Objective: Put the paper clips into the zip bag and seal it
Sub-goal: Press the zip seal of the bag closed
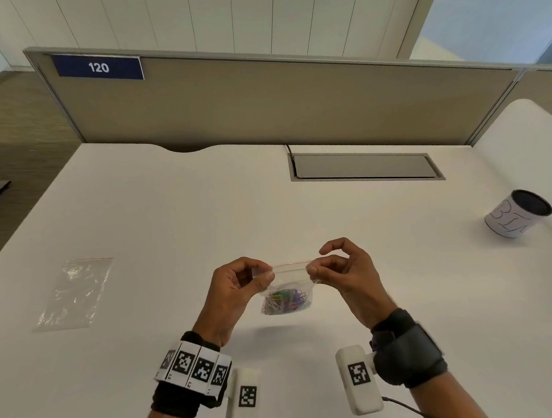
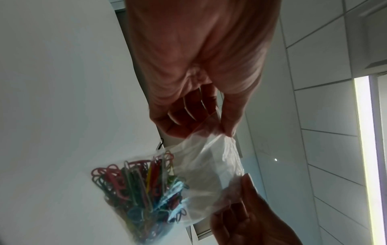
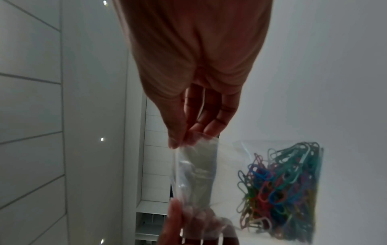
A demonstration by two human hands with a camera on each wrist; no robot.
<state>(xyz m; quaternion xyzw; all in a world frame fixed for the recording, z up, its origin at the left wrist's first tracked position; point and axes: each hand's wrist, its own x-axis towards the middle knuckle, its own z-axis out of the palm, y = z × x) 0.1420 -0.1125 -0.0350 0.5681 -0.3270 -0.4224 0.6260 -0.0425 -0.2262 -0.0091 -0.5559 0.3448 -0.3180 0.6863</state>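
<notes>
bag held up by both hands

pinching the top corners of the bag (image 1: 290, 284), the left hand (image 1: 237, 288) and right hand (image 1: 346, 269) hold it above the desk (image 1: 171, 215), thumb and fingers clamped on its strip. clips (image 1: 285, 302) sit heaped in its bottom. a spare bag (image 1: 74, 293) lies left; a cup (image 1: 519, 213) stands right.

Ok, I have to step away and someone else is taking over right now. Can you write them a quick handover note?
Left hand: pinches the left end of the zip bag at its top strip.
Right hand: pinches the right end of the same strip.
The bag hangs above the desk, stretched between both hands.
Done: the paper clips sit in the bottom of the bag.
Left: whether the strip is pressed closed cannot be told; run fingers along it, then set the bag down.
A second, empty bag lies flat to the left.
</notes>
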